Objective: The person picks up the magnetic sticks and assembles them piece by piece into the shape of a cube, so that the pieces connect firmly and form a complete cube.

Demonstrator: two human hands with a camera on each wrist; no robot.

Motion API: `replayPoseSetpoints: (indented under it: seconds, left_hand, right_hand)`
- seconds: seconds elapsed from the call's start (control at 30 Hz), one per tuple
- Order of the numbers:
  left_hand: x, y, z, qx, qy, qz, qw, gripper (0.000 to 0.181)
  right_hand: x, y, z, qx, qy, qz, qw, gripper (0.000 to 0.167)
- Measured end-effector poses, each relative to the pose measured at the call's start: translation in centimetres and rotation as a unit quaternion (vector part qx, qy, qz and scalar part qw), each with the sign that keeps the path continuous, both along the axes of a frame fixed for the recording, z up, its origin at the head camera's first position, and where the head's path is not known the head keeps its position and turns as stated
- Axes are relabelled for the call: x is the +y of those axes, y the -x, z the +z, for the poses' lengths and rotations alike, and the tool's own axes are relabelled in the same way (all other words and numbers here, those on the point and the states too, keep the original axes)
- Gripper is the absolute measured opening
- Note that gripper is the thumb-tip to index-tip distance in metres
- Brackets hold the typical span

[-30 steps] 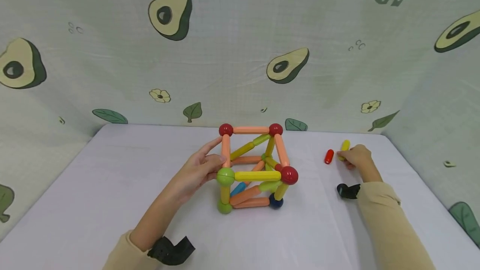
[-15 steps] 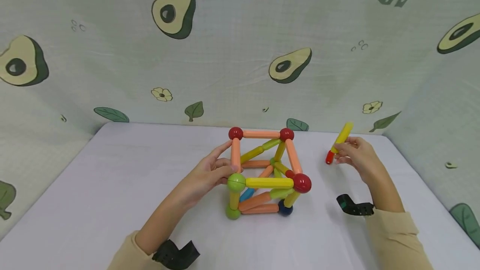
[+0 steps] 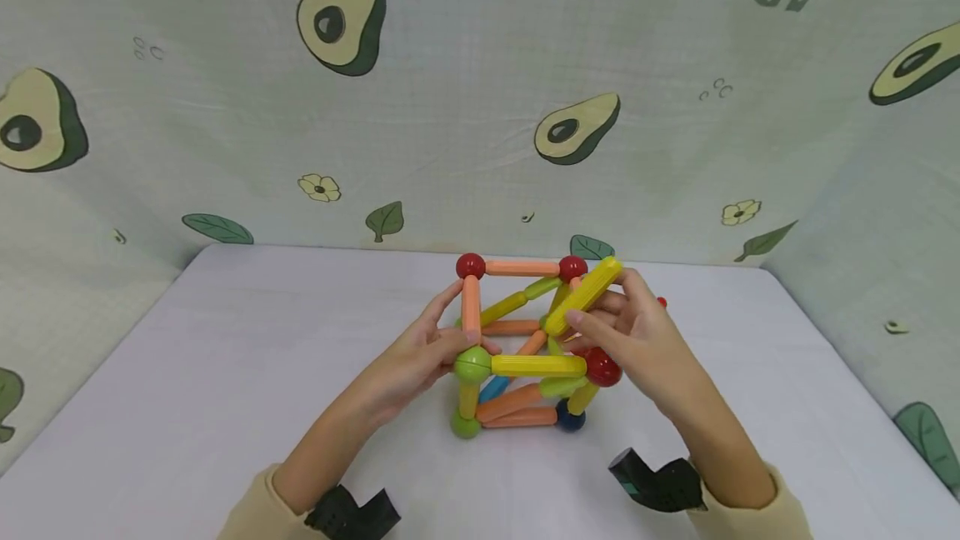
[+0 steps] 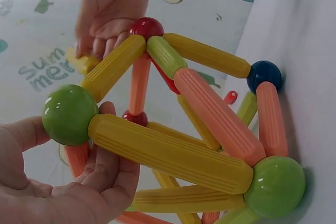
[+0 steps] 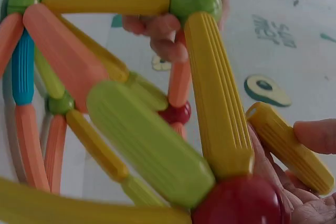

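Note:
A cube-like frame of coloured magnetic rods and balls stands on the table, with a green ball (image 3: 473,365) at its near left top corner and a red ball (image 3: 603,367) at its near right top corner. My left hand (image 3: 427,348) grips the left upper orange rod (image 3: 471,307) beside that green ball, index fingertip near the far red ball (image 3: 471,267). Over the right side of the top, my right hand (image 3: 637,336) pinches a loose yellow rod (image 3: 585,297), held tilted. In the right wrist view, this yellow rod (image 5: 289,148) lies between thumb and fingers.
Partly behind my right hand, a small red rod (image 3: 662,302) lies on the white table (image 3: 187,373). A patterned cloth (image 3: 450,107) rises at the table's back edge. Black straps with camera mounts (image 3: 656,482) sit on both wrists.
My right hand has lifted the yellow rod from the table on the right and carried it left over the frame. The red rod, touching it earlier, now lies apart. The frame has shifted slightly right.

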State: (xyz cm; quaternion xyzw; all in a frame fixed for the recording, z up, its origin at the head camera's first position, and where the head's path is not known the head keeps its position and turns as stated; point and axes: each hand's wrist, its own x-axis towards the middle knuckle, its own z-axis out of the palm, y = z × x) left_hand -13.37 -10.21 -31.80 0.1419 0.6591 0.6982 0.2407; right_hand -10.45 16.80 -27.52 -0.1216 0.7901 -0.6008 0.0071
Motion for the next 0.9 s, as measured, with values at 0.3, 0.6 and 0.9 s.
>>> replayPoseSetpoints:
  seconds: [0.3,0.6,0.9]
  left_hand:
    - [0.1,-0.1,-0.1,-0.014,-0.016,0.007,0.9998,0.081]
    - [0.1,-0.2,0.0,-0.026,-0.014,0.007,0.9995,0.082]
    - [0.5,-0.5,-0.2,-0.073,-0.092,0.011,0.993,0.088]
  right_hand:
    - [-3.8,-0.9,0.5,-0.003,0.026,0.015,0.9995,0.054]
    - [-4.9,-1.1,-0.1,0.028,0.004,0.011,0.9995,0.064]
    - [-5.1,-1.4,-0.7,0.181,-0.14,-0.051,0.9721,0.067]
